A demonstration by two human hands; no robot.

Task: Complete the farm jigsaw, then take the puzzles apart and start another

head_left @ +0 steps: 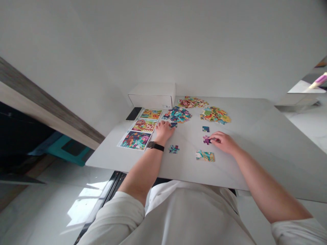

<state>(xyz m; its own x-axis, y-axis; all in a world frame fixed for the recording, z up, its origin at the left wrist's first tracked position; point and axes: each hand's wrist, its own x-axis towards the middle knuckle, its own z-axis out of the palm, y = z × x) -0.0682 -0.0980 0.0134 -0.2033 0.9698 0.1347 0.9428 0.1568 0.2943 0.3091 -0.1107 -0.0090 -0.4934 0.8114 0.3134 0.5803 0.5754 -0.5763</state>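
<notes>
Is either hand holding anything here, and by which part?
The right hand grips a purple jigsaw piece by its right edge. The left hand lies beside a dark blue piece; whether it holds that cannot be told.

Tabletop (245, 146) smooth and matt, pale, stone-like; cardboard jigsaw pieces (177, 115) at 12 o'clock, printed faces with a faint sheen. At 11 o'clock, matt white cardboard box (152, 97) beside a glossy black phone (133, 113); at 9 o'clock, matt black watch strap (158, 147); at 7 o'clock, soft white cloth sleeve (114, 217).

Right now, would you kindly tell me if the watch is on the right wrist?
No, the black watch is just behind the left hand.
</notes>
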